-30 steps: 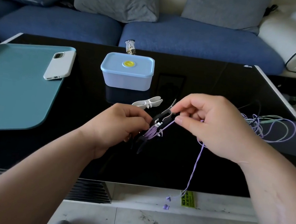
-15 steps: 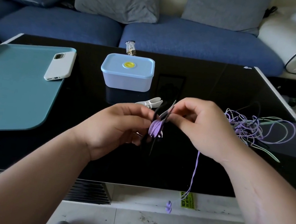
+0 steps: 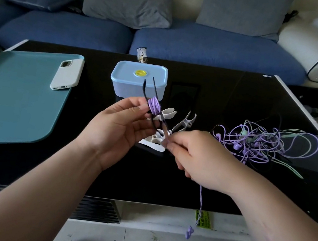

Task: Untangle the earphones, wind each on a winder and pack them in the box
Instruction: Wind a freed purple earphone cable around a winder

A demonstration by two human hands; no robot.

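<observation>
Two purple earbuds (image 3: pixel 188 232) dangle nearest, below the front edge of the bench (image 3: pixel 144 184). They hang on a purple cord (image 3: pixel 201 201) that runs up into the right hand (image 3: pixel 195 161). Its fingers (image 3: pixel 170 146) pinch that cord just above the glass.

The left hand (image 3: pixel 120 127), palm up, grips a black winder (image 3: pixel 145 89) between thumb and fingers, with a coil (image 3: pixel 153 106) of several purple turns around its waist. A second ago the winder sat lower between both hands with fewer wraps showing. Now it is lifted upright in front of the box, and the right hand has dropped to lead the cord round. I judge this earphone's winding well begun, with the hanging tail left to take up.

Beyond the hands, spare white winders (image 3: pixel 184 122) lie on the bench. To the right the tangle (image 3: pixel 263 148) of purple and pale green earphones waits. Farther back the blue box (image 3: pixel 138 84) stands lidded, so it needs opening before packing. A phone (image 3: pixel 67 73) rests on a teal mat (image 3: pixel 12 98) at left, with a sofa (image 3: pixel 206 45) behind.
</observation>
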